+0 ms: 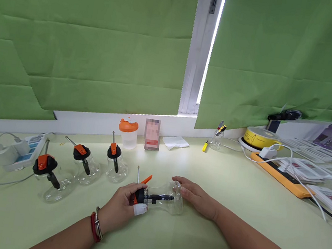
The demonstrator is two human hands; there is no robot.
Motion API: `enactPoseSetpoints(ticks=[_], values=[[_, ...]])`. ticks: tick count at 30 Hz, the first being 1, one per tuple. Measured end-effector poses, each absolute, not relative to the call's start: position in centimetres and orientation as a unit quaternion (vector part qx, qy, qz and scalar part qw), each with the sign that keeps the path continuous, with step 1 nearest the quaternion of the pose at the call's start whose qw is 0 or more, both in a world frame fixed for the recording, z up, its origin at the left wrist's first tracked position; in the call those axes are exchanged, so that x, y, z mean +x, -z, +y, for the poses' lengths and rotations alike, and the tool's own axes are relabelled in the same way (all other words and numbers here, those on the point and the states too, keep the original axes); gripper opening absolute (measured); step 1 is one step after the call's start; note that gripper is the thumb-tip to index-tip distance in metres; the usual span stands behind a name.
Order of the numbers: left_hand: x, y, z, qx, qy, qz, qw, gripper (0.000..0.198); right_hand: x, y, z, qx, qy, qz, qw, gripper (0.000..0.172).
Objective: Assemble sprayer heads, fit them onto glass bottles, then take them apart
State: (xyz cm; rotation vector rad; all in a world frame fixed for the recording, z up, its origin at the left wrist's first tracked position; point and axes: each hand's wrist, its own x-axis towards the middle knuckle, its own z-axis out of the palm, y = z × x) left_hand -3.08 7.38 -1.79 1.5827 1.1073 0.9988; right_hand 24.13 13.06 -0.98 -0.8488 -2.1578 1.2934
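Note:
A clear glass cup with a black cap and orange lever [161,198] lies on its side on the pale green table [219,227]. My left hand [121,208], with a bandaged thumb and red bracelets at the wrist, is closed round the cup's black cap end. My right hand [196,195] rests against the cup's wide glass end, fingers curved along it. Three similar cups stand upright to the left: one [51,178], a second [86,165] and a third [116,163].
An orange-lidded jar [128,133], a small card [152,134] and a folded tissue [175,143] sit by the window ledge. A power strip with cables [20,152] is at left. A yellow round tin [260,138], an orange power strip [282,176] and papers [317,170] are at right.

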Motion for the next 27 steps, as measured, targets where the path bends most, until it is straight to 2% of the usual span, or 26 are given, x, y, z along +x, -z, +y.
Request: enactPoseSetpoints(ticks=[2,6,8,11,13,15,20,21,24,25,27], values=[[-3.0,1.7,7.4,0.641,-0.406,0.451,0.470,0.047,24.5,1.3,13.2,-0.291,-0.482,-0.788,0.247,0.051],[-3.1,1.8,7.5,0.637,-0.405,0.451,0.477,0.047,25.2,2.4,13.6,-0.256,-0.496,-0.790,0.255,0.094],[-3.1,1.9,7.5,0.641,-0.405,0.450,0.472,0.048,25.2,2.6,13.6,-0.259,-0.487,-0.794,0.254,0.091],[-3.3,2.1,7.4,0.659,-0.401,0.443,0.457,0.048,25.0,2.3,13.4,-0.275,-0.487,-0.789,0.255,0.072],[-3.3,2.1,7.4,0.671,-0.396,0.439,0.447,0.047,24.6,1.8,13.3,-0.293,-0.486,-0.785,0.248,0.054],[-3.3,2.1,7.3,0.677,-0.391,0.439,0.443,0.046,24.3,1.4,13.1,-0.310,-0.477,-0.787,0.240,0.045],[-3.2,1.9,7.3,0.667,-0.400,0.441,0.448,0.047,24.4,1.3,13.2,-0.311,-0.469,-0.794,0.231,0.049],[-3.2,1.9,7.4,0.664,-0.400,0.442,0.450,0.047,24.6,1.5,13.2,-0.302,-0.475,-0.793,0.235,0.053],[-3.3,2.1,7.4,0.657,-0.398,0.448,0.458,0.048,25.0,2.1,13.4,-0.277,-0.483,-0.794,0.243,0.091],[-3.4,2.1,7.4,0.655,-0.398,0.448,0.461,0.048,25.1,2.2,13.4,-0.273,-0.481,-0.797,0.242,0.098],[-3.5,2.3,7.5,0.652,-0.398,0.449,0.463,0.048,25.2,2.3,13.4,-0.277,-0.472,-0.803,0.236,0.094]])
